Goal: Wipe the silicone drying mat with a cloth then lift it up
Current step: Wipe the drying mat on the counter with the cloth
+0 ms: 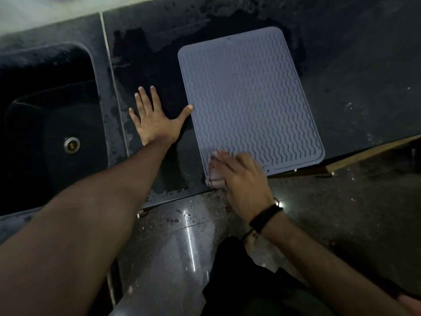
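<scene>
On wet dark counter (341, 76), grey mat (250, 99).

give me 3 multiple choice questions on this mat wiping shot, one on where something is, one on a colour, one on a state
1. Where is the sink basin relative to the ribbed silicone drying mat?
A. To its left
B. To its right
C. Under it

2. What colour is the mat?
A. Bright red
B. Grey-blue
C. Yellow

3. How does the left hand lie?
A. Curled in a fist above the mat
B. Gripping the cloth
C. Flat with fingers spread on the dark countertop, thumb at the mat's left edge

Answers:
1. A: the dark sink basin with its metal drain sits left of the mat, beyond the left hand.
2. B: the wavy-ribbed surface reads grey-blue against the dark counter.
3. C: the fingers are straight and splayed on the counter, while the right hand presses the pale cloth on the mat's near left corner.
</scene>
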A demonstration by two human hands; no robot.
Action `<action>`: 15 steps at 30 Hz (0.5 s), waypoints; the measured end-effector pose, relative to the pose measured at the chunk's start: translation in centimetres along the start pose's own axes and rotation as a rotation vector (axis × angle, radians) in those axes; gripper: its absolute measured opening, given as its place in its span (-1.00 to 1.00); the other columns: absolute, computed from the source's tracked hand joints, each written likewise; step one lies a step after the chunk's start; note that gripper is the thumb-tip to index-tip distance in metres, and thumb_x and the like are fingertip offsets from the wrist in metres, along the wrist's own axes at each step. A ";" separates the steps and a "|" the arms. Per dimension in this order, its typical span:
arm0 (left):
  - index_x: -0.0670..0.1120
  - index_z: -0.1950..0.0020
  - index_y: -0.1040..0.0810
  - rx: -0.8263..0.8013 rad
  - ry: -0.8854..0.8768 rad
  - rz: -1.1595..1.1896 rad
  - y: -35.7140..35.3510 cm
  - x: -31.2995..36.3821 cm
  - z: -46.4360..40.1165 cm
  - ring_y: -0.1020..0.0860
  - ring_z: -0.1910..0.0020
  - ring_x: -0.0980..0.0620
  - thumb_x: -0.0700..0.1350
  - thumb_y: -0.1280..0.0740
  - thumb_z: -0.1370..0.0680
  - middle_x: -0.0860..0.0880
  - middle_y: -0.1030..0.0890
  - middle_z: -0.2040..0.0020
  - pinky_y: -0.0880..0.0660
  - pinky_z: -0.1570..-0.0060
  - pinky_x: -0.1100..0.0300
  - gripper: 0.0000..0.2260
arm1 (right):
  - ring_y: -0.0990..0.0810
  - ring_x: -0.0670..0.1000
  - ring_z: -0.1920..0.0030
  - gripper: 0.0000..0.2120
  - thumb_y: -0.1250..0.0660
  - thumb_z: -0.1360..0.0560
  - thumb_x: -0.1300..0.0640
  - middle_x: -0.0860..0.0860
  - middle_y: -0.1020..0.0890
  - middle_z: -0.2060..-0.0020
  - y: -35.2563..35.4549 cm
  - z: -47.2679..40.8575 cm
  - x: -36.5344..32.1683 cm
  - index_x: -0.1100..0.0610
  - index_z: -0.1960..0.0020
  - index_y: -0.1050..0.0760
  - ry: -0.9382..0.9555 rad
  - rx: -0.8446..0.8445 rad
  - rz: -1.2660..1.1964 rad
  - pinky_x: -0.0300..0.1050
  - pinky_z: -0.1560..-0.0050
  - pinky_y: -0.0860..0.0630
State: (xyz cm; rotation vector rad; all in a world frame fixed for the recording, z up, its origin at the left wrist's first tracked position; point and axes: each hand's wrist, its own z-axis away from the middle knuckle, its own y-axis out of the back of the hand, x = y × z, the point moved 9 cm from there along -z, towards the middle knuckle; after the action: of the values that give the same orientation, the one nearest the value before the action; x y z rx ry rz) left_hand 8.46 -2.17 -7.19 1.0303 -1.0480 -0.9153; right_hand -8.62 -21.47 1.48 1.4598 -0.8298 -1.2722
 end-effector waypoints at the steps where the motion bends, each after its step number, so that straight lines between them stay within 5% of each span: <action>1: -0.01 -0.70 0.13 -0.003 -0.001 0.003 0.0 0.0 0.0 0.20 -0.67 -0.05 0.71 0.10 -0.33 -0.09 0.17 -0.69 0.23 -0.60 -0.18 0.14 | -0.47 0.12 -0.11 -0.44 -0.26 -0.34 0.25 0.00 -0.50 -0.33 0.8 -1.5 0.3 0.05 -0.34 -0.47 -0.017 0.021 -0.005 0.02 -0.03 -0.45; 8: -0.01 -0.70 0.13 0.004 -0.003 -0.020 0.1 0.1 0.0 0.19 -0.67 -0.06 0.70 0.09 -0.35 -0.10 0.17 -0.69 0.23 -0.60 -0.18 0.13 | -0.28 0.19 -0.38 -0.41 -0.32 -0.44 0.21 0.06 -0.32 -0.46 -1.6 -10.5 1.6 0.10 -0.46 -0.32 -0.033 -0.119 0.148 0.07 -0.28 -0.27; 15: -0.01 -0.70 0.14 -0.015 -0.004 -0.014 -0.1 0.1 0.1 0.20 -0.67 -0.06 0.70 0.09 -0.35 -0.10 0.18 -0.69 0.23 -0.60 -0.18 0.14 | -0.41 0.22 -0.30 -0.33 -0.42 -0.33 0.25 0.09 -0.38 -0.42 -3.7 -2.3 0.9 0.10 -0.43 -0.37 -0.042 -0.116 0.140 0.21 -0.26 -0.37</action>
State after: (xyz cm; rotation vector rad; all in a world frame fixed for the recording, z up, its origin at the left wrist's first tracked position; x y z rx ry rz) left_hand 8.38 -2.29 -7.20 1.0245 -1.0375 -0.9356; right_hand -6.59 -20.77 -2.37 1.2653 -0.8564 -1.2283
